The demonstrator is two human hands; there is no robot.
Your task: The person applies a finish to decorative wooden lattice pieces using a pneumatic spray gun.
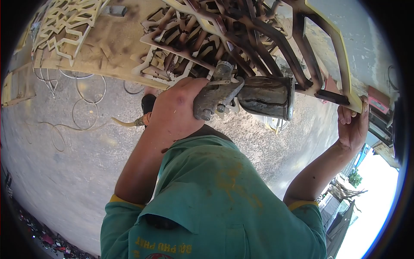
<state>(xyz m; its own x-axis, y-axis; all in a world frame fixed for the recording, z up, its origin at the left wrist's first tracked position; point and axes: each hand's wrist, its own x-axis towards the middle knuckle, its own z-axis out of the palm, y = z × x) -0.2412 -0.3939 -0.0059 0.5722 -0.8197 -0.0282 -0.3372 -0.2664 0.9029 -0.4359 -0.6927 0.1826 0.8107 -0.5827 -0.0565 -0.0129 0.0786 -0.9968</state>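
My left hand point(179, 101) is wrapped round the handle of a metal spray gun point(215, 95). The gun's dark, paint-stained cup point(265, 98) points to the right, and its nozzle end faces the lattice work. Below the wrist, an orange hose fitting point(144, 120) joins a pale hose. At the far right, my right hand point(354, 123) pinches the lower corner of a cut-out lattice panel point(334, 39) and holds it tilted up. The panel's edges are cream, while its inner faces are coated dark brown. Behind the gun lie more brown-sprayed lattice panels point(181, 41), heaped together.
A board point(116, 47) with brown overspray carries the panels. An unsprayed cream lattice panel point(64, 30) lies at upper left, near a small grey block point(115, 11). Coiled hose point(88, 101) spreads over the concrete floor point(77, 164). A red box point(378, 102) stands at right.
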